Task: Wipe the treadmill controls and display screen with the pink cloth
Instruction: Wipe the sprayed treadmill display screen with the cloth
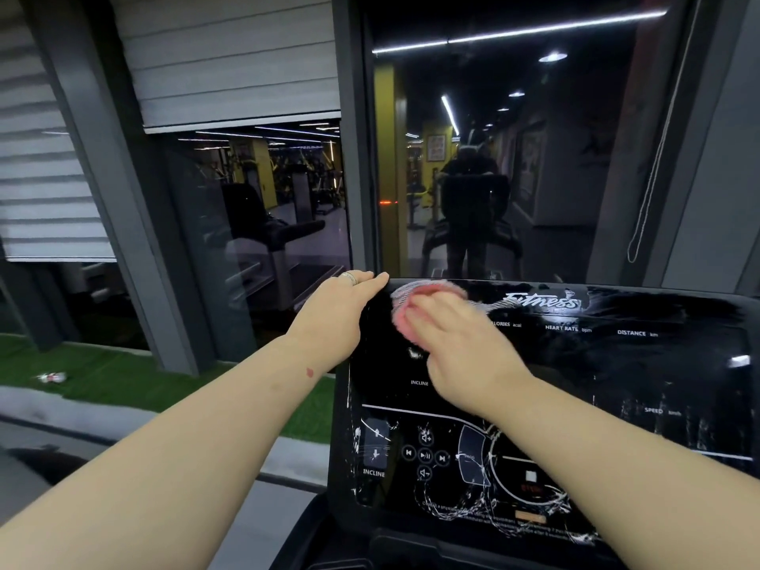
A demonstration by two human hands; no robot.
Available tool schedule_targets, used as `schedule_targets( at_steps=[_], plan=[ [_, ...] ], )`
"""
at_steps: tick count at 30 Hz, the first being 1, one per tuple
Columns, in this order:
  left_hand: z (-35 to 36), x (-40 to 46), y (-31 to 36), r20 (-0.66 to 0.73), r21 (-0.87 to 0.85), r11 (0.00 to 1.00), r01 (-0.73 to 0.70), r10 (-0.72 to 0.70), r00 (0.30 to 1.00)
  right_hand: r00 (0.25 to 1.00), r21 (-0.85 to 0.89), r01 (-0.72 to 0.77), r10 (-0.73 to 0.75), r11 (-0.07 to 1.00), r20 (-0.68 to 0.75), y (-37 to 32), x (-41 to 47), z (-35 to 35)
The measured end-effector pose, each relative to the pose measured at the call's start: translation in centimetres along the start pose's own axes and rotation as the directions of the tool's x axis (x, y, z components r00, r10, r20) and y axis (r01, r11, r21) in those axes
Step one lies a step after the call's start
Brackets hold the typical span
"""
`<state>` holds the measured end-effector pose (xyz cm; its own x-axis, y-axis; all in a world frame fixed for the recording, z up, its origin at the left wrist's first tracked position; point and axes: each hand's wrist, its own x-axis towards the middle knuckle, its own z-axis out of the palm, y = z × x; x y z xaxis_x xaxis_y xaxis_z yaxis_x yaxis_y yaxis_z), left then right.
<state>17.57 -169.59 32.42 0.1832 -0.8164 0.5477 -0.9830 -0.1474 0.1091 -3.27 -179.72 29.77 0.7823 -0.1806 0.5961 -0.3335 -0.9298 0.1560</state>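
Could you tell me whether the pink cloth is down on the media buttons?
No, the right hand presses the pink cloth against the console's upper left corner, well above those buttons.

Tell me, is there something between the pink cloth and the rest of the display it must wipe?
Nothing visible. The right hand presses the pink cloth at the console's upper left; the left hand only rests on its corner.
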Motion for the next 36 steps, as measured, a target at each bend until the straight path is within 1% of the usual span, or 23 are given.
schedule_targets(
  at_steps=[3, 4, 5, 6, 8, 10, 11, 13, 15, 16, 17, 19, 21, 23, 25, 27, 28, 29, 30, 32, 33, 35, 36],
  plan=[
    [-0.2, 0.2, -0.2, -0.002, 0.011, 1.000, -0.010, 0.010, 1.000, 0.955, 0.026, 0.209, -0.210, 0.977, 0.209, -1.3, -0.7, 1.3],
    [-0.3, 0.2, -0.2, -0.001, 0.017, 1.000, -0.012, 0.012, 1.000, 0.939, 0.043, 0.244, -0.247, 0.969, 0.238, -1.4, -0.9, 1.2],
    [-0.4, 0.3, -0.2, 0.000, 0.022, 1.000, -0.014, 0.014, 1.000, 0.941, 0.051, 0.251, -0.256, 0.967, 0.222, -1.2, -0.9, 0.7],
    [-0.5, 0.3, -0.2, 0.003, 0.024, 1.000, -0.014, 0.014, 1.000, 0.955, 0.054, 0.228, -0.234, 0.972, 0.180, -0.9, -0.7, 0.1],
    [-0.8, 0.5, -0.2, 0.008, 0.021, 1.000, -0.011, 0.011, 1.000, 0.992, 0.036, 0.115, -0.116, 0.993, 0.052, 0.2, -0.1, -0.5],
    [-1.2, 0.8, -0.4, 0.027, 0.017, 1.000, 0.000, 0.000, 1.000, 0.999, -0.011, 0.016, -0.015, 1.000, 0.035, 0.7, 0.8, -0.8],
    [-1.4, 0.9, -0.5, 0.045, 0.015, 1.000, 0.005, -0.005, 0.999, 0.998, -0.042, 0.026, -0.024, 0.999, 0.057, 0.5, 1.0, -0.6],
    [-1.8, 1.2, -0.7, 0.086, 0.009, 1.000, 0.012, -0.012, 0.996, 0.977, -0.084, 0.160, -0.145, 0.984, 0.157, -0.4, 0.6, 0.2],
    [-2.2, 1.4, -0.7, 0.114, 0.013, 1.000, 0.011, -0.012, 0.993, 0.893, -0.062, 0.343, -0.305, 0.937, 0.330, -1.2, 0.0, 0.9],
    [-2.4, 1.5, -0.6, 0.122, 0.020, 1.000, 0.010, -0.012, 0.992, 0.853, -0.064, 0.396, -0.341, 0.916, 0.395, -1.6, 0.0, 0.8],
    [-2.5, 1.5, -0.5, 0.127, 0.026, 1.000, 0.014, -0.017, 0.992, 0.844, -0.090, 0.416, -0.347, 0.905, 0.410, -1.8, 0.2, 0.3],
    [-2.7, 1.7, -0.3, 0.134, 0.031, 0.999, 0.027, -0.030, 0.990, 0.888, -0.175, 0.347, -0.262, 0.922, 0.379, -1.7, 1.2, -0.9],
    [-2.8, 1.9, -0.1, 0.153, 0.041, 0.999, 0.026, -0.033, 0.988, 0.948, -0.279, 0.178, -0.089, 0.944, 0.306, -1.3, 2.3, -1.6],
    [-2.9, 1.9, -0.1, 0.153, 0.035, 0.999, 0.014, -0.019, 0.988, 0.979, -0.318, 0.093, -0.028, 0.944, 0.204, -1.9, 3.0, -1.6],
    [-2.9, 1.9, -0.3, 0.139, 0.006, 1.000, 0.018, -0.019, 0.990, 0.953, -0.308, 0.201, -0.112, 0.930, 0.282, -2.8, 3.3, -1.0],
    [-2.9, 2.0, -0.4, 0.132, 0.005, 0.999, 0.045, -0.045, 0.990, 0.871, -0.248, 0.348, -0.214, 0.904, 0.442, -3.5, 2.8, -1.0],
    [-2.9, 2.0, -0.4, 0.127, 0.012, 0.998, 0.057, -0.058, 0.990, 0.841, -0.208, 0.390, -0.255, 0.897, 0.477, -3.5, 2.6, -1.2],
    [-2.9, 1.9, -0.4, 0.122, 0.012, 0.998, 0.066, -0.067, 0.990, 0.840, -0.178, 0.401, -0.283, 0.899, 0.463, -3.3, 2.5, -1.3],
    [-2.9, 1.9, -0.3, 0.118, 0.006, 0.997, 0.071, -0.071, 0.990, 0.869, -0.166, 0.375, -0.284, 0.912, 0.404, -2.8, 2.6, -1.1],
    [-2.8, 2.0, -0.4, 0.115, -0.017, 0.998, 0.067, -0.065, 0.991, 0.942, -0.188, 0.260, -0.206, 0.947, 0.266, -2.2, 3.1, -0.6],
    [-2.7, 2.1, -0.5, 0.111, -0.026, 0.998, 0.062, -0.058, 0.992, 0.958, -0.212, 0.211, -0.158, 0.954, 0.240, -2.0, 3.3, -0.3],
    [-2.7, 2.1, -0.7, 0.108, -0.026, 0.998, 0.054, -0.050, 0.993, 0.954, -0.256, 0.218, -0.150, 0.942, 0.259, -2.5, 3.2, 0.6],
    [-2.7, 2.1, -0.6, 0.108, -0.021, 0.998, 0.052, -0.049, 0.993, 0.941, -0.259, 0.270, -0.196, 0.928, 0.277, -2.9, 2.8, 1.2]
  ],
)
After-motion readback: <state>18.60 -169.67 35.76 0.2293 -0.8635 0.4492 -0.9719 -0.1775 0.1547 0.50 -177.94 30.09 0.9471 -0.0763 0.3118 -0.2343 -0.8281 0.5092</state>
